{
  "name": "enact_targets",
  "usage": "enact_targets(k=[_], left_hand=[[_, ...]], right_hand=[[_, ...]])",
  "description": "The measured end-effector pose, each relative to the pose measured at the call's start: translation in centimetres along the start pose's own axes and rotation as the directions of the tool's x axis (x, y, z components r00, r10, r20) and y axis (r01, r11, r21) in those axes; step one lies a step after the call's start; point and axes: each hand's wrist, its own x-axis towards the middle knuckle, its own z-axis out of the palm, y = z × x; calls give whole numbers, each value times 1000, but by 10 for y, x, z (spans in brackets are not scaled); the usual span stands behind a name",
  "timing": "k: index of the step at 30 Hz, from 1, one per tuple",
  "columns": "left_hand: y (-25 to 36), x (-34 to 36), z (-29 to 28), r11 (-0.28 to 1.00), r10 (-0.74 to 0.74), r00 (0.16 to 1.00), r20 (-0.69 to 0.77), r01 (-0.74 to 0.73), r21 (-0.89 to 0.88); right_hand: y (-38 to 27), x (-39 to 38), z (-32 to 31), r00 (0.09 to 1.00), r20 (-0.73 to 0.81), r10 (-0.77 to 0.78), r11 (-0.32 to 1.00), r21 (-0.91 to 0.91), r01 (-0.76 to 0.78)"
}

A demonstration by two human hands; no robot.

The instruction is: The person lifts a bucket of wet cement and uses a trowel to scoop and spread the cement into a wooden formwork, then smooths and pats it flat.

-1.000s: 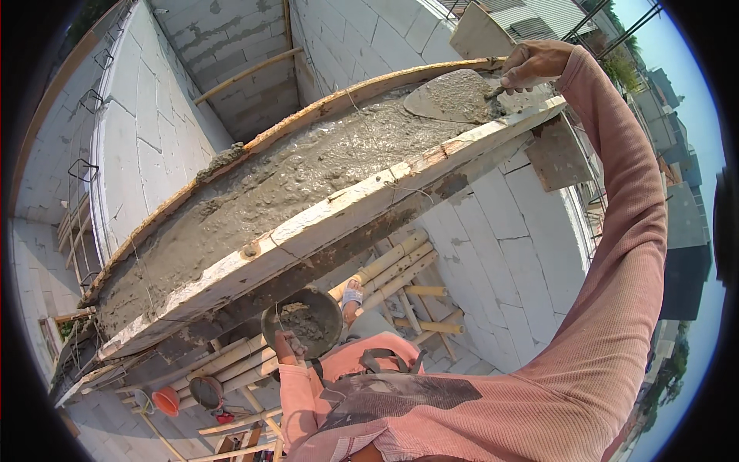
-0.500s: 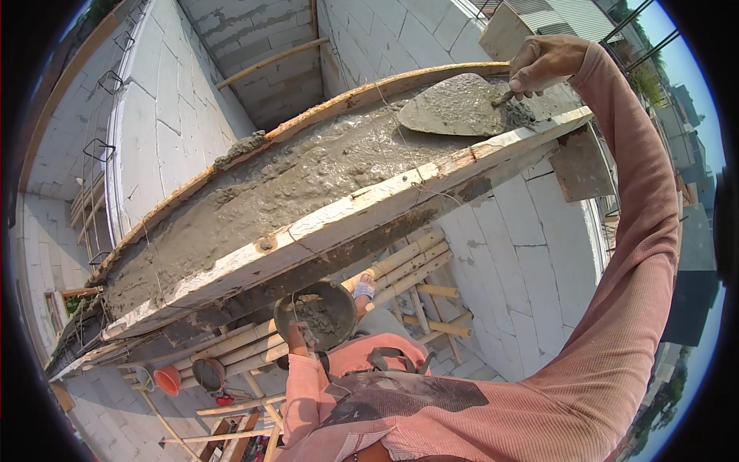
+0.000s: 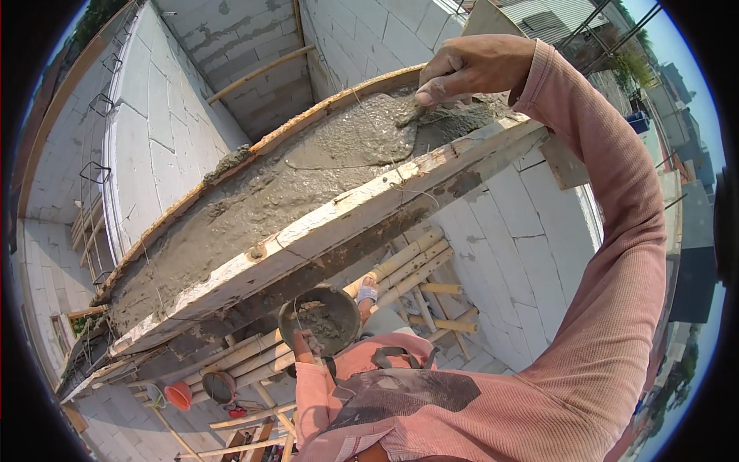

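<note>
My right hand [image 3: 454, 73] is closed round the handle of a trowel at the far side. The trowel's broad blade [image 3: 373, 127] lies on wet grey concrete [image 3: 223, 239], its surface smeared with the mix. This concrete fills a long trough between a far board [image 3: 285, 135] and a thick near board [image 3: 308, 231]. Low in front of my body, my left hand [image 3: 306, 346] grips the edge of a dark bucket [image 3: 354, 308], which has some grey mix inside. Part of the right hand's fingers and most of the trowel handle are hidden.
Beneath the near board run bamboo poles [image 3: 408, 258], with a sandalled foot [image 3: 368, 292] on them. An orange bucket [image 3: 178, 396] and another dark bucket [image 3: 219, 387] sit lower left. Pale block walls [image 3: 500, 254] rise around; steel bars [image 3: 96, 173] stick up at the left.
My right hand has moved the trowel leftward along the trough, and its blade now lies lower in the concrete. The left hand still holds the bucket, with the view slightly shifted.
</note>
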Motion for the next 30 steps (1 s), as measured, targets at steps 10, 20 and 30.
enact_targets(k=[10,20,30], left_hand=[[5,8,11,984,28,999,31,-33,173],[10,7,32,949,-4,1000,-13,8,315],[10,17,60,851,-105,994,-5,93,517]], right_hand=[[149,-114,-44,888,10,459,879,142,-456],[136,-203,-100,841,-331,429,826,-234,-513],[-34,-312,47,670,-394,629,775,389,-498]])
